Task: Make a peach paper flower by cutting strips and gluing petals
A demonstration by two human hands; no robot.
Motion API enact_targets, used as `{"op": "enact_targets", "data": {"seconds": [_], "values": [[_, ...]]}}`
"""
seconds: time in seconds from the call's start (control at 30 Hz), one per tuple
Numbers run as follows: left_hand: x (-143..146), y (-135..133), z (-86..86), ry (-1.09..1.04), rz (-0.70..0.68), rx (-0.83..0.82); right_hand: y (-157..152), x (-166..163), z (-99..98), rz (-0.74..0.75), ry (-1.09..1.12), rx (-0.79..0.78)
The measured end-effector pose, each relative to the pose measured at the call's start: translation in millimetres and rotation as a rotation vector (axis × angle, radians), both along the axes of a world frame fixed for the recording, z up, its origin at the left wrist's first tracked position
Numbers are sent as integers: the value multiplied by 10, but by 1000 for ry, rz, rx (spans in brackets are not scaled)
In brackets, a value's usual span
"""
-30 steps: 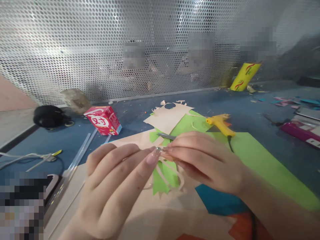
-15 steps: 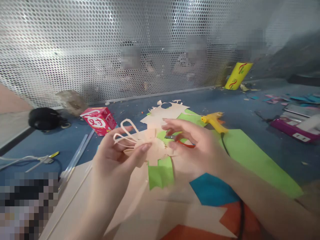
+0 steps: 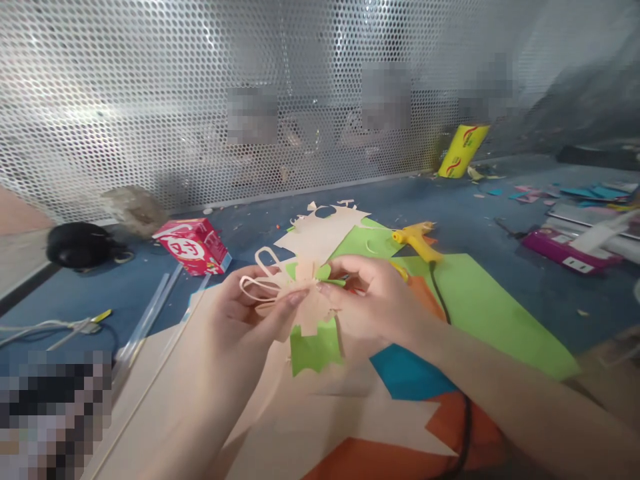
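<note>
Between my hands is a pale peach paper cutout (image 3: 309,320) with thin loops standing out on its left. My left hand (image 3: 240,317) is closed around its left side, thumb pressed on the front. My right hand (image 3: 377,297) pinches its right side, thumb and fingers meeting by a small green paper piece (image 3: 324,273). Below the cutout shows a green paper piece (image 3: 315,350) with a scalloped lower edge; whether it is attached I cannot tell. A bit of red peeks out beneath my right hand, mostly hidden.
A yellow glue gun (image 3: 420,241) with a black cord lies beyond my right hand. Green sheet (image 3: 495,300), blue paper (image 3: 407,373) and orange paper (image 3: 345,460) lie around. A red box (image 3: 193,245), clear sticks (image 3: 153,310) and a yellow roll (image 3: 463,151) stand or lie farther off.
My right hand has moved in from slightly apart and now pinches the cutout. Small green paper shows at its top right. The whole view has shifted a little.
</note>
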State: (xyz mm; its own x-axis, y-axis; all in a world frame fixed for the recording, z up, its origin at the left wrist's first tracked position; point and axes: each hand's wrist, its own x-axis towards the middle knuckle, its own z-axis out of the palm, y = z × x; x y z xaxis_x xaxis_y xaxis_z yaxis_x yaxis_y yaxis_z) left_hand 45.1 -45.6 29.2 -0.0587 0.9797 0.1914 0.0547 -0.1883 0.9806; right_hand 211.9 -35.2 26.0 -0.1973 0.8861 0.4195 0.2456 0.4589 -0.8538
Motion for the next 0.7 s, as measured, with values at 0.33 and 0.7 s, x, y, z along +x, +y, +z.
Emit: {"op": "enact_targets", "data": {"seconds": [0.33, 0.7], "values": [[-1, 5, -21, 39, 17, 47, -9, 5, 15, 21, -30, -27], [28, -43, 45, 99, 44, 4, -36, 29, 50, -7, -157, -51]]}}
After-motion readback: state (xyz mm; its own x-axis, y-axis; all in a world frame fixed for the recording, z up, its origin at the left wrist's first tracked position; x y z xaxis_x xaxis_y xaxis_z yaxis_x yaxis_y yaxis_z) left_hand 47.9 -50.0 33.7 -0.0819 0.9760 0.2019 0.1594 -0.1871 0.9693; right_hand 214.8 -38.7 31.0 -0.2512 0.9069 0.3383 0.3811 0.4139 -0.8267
